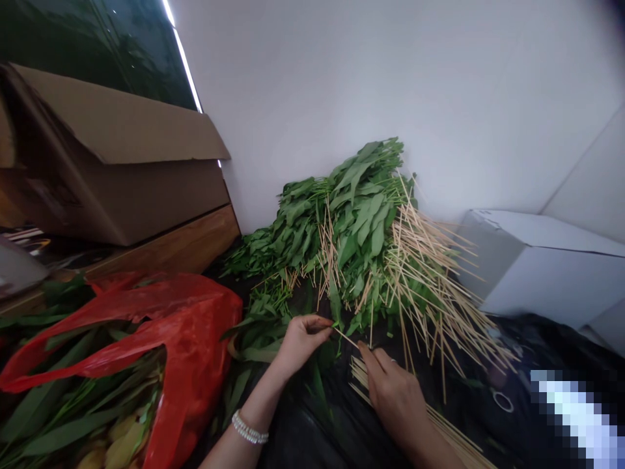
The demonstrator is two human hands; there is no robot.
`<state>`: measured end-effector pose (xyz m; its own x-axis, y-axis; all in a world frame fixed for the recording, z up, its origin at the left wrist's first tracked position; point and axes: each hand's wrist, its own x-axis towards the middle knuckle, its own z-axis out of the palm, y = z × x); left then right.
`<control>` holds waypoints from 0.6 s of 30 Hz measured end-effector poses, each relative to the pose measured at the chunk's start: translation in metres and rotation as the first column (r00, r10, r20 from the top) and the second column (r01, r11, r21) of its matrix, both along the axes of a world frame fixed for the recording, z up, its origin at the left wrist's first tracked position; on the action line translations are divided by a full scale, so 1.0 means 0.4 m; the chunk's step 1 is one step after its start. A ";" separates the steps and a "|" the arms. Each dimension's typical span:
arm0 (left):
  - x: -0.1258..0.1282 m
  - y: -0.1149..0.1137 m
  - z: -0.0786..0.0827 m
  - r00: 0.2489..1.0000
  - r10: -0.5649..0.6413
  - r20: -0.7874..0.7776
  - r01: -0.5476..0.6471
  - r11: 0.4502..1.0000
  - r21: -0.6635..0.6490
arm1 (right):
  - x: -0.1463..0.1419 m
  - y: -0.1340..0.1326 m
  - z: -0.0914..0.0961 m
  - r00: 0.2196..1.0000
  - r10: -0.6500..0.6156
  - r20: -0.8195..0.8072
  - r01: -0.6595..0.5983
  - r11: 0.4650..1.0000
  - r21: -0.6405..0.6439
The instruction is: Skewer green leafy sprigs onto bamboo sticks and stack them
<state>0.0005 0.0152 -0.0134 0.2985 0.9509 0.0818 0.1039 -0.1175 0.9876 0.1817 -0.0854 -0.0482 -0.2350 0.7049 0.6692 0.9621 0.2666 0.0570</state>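
Note:
My left hand (303, 340), with a beaded bracelet (249, 428) at the wrist, pinches the end of a green leaf stem (335, 324). My right hand (394, 385) grips a thin wooden skewer (346, 337) between thumb and fingers, its tip meeting the stem at my left fingertips. Whether the tip has gone into the stem is too small to tell. Beneath my right hand lies a bundle of loose skewers (456, 435). Beyond both hands rises a heap of leafy greens (364, 218), with many skewers (424, 260) sticking out toward the right.
At the left, a red plastic bag (195, 345) holds long leaves and yellowish pieces. An open cardboard box (146, 202) stands behind it on a wooden surface. A white box (527, 267) is at the right by the wall. Black sheeting (293, 430) covers the work area.

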 end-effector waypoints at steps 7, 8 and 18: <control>0.010 -0.005 -0.011 1.000 -0.025 0.009 0.025 0.999 -0.046 | -0.007 -0.001 -0.012 1.000 -0.018 -0.006 0.018 0.999 -0.045; 0.009 -0.004 -0.010 0.999 -0.034 0.017 0.034 0.998 -0.046 | -0.007 0.000 -0.011 1.000 -0.012 -0.008 0.012 0.999 -0.040; -0.014 -0.004 0.014 0.975 -0.099 0.201 0.146 0.961 -0.234 | -0.005 -0.002 -0.006 0.996 0.068 -0.063 -0.068 0.998 -0.003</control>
